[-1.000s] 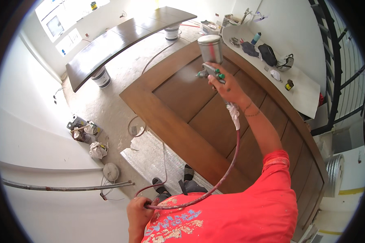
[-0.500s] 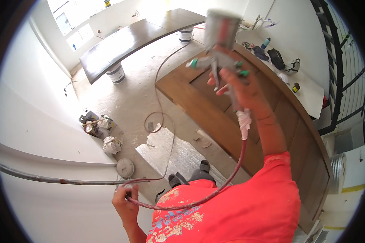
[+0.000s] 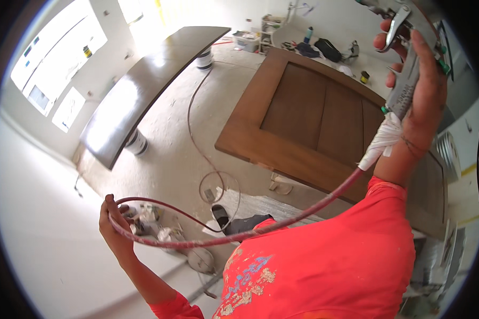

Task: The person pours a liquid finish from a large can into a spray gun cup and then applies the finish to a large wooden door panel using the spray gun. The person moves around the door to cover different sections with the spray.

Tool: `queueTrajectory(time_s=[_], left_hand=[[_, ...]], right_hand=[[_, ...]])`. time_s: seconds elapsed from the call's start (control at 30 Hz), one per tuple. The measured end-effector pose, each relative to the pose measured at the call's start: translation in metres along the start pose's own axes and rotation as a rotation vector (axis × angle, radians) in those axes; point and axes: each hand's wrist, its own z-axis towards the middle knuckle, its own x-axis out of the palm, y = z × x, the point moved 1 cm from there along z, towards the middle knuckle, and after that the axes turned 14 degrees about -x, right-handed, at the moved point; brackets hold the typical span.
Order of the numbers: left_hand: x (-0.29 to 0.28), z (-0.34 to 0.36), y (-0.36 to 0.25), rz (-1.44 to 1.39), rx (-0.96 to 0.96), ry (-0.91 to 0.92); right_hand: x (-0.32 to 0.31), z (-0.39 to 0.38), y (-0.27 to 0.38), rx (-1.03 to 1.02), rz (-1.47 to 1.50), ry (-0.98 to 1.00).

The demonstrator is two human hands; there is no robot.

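Note:
My right hand [image 3: 430, 101] is raised at the upper right, wrapped round the grip of a metal spray gun [image 3: 405, 85] with green fittings. The gun's top runs out of the picture. White wrapping [image 3: 382, 139] covers the joint where a red air hose [image 3: 239, 239] meets the grip. The hose sags across my front to my left hand [image 3: 114, 231], closed round a bend in it at the left. Beneath the gun and to its left lies a large brown panelled wooden door [image 3: 295, 146].
A long dark glossy board [image 3: 159, 69] rests on white buckets [image 3: 137, 143] at the left. The hose loops over the floor [image 3: 170, 135] between board and door. Bags [image 3: 330, 50] and a blue bottle [image 3: 308, 35] sit beyond the door. Foil sheeting [image 3: 298, 208] lies near my foot.
The spray gun has swung up and right with my right hand, partly leaving the picture. My left hand has moved left and up with the hose. The whole view has turned.

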Motion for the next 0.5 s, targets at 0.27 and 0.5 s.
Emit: queueTrajectory(time_s=[0.27,0.5], left_hand=[[0.058,0.162,-0.138,-0.145,0.655,0.099],[0.126,0.285,-0.231,-0.223,0.941,0.179]], right_hand=[[0.09,-0.011,-0.015,0.06,-0.206,-0.213],[0.2,-0.015,-0.037,0.1,-0.337,-0.273]])
